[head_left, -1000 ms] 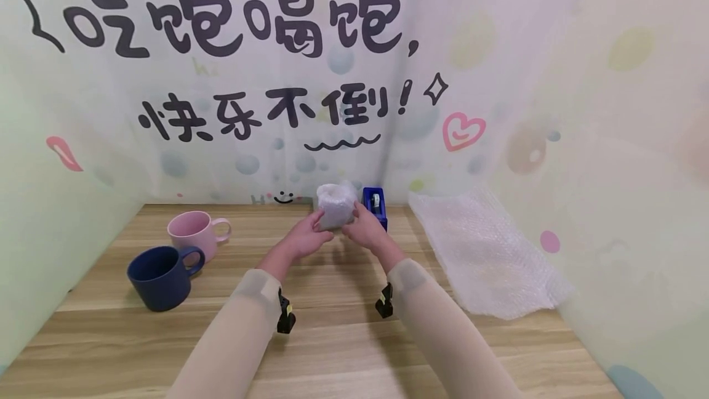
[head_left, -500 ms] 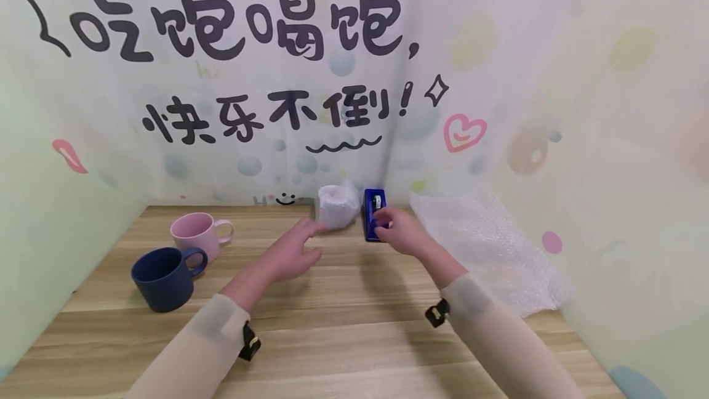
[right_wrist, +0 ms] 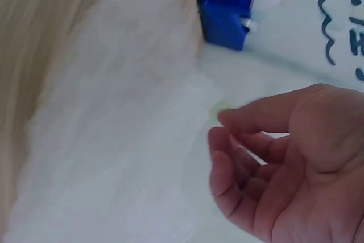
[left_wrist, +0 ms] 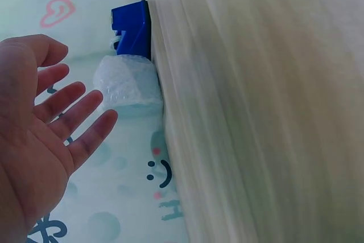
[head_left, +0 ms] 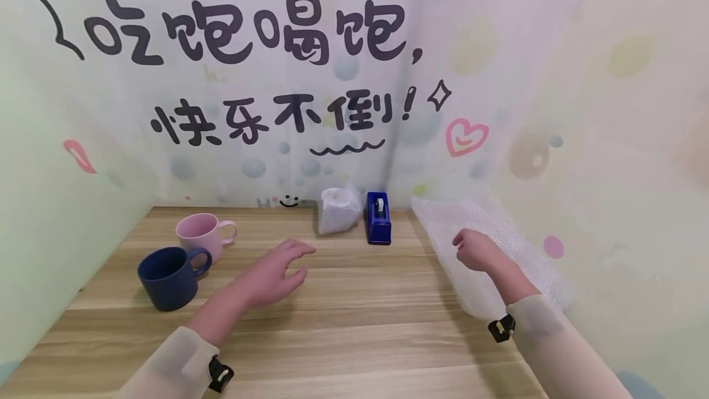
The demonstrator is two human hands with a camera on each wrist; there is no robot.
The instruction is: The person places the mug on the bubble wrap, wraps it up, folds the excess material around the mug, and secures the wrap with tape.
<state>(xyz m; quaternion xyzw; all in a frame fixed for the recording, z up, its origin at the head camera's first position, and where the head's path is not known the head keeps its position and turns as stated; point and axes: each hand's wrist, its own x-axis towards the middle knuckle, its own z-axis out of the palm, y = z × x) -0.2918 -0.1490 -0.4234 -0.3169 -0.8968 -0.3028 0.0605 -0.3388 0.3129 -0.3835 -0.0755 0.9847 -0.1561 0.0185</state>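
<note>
My left hand (head_left: 274,276) hovers over the middle of the table, fingers spread and nothing in them. In the left wrist view its palm and parted fingers (left_wrist: 85,140) show plainly. My right hand (head_left: 477,250) is above the sheet of bubble wrap (head_left: 460,276), its fingers loosely bent and holding nothing; whether it touches the sheet I cannot tell. Against the back wall sits a bubble-wrapped bundle (head_left: 339,211), its contents hidden. Just right of that bundle stands a blue tape dispenser (head_left: 379,220) with a small roll in it.
To the left are a pink mug (head_left: 200,236) and, nearer me, a dark blue mug (head_left: 168,279), both upright with handles to the right. The wooden table (head_left: 343,325) is bounded by printed walls (head_left: 310,171) at the back and sides.
Both hands have left the wrapped bundle, which stays at the back. The left hand drew back toward me and left; the right passed over the tape dispenser to the bubble wrap.
</note>
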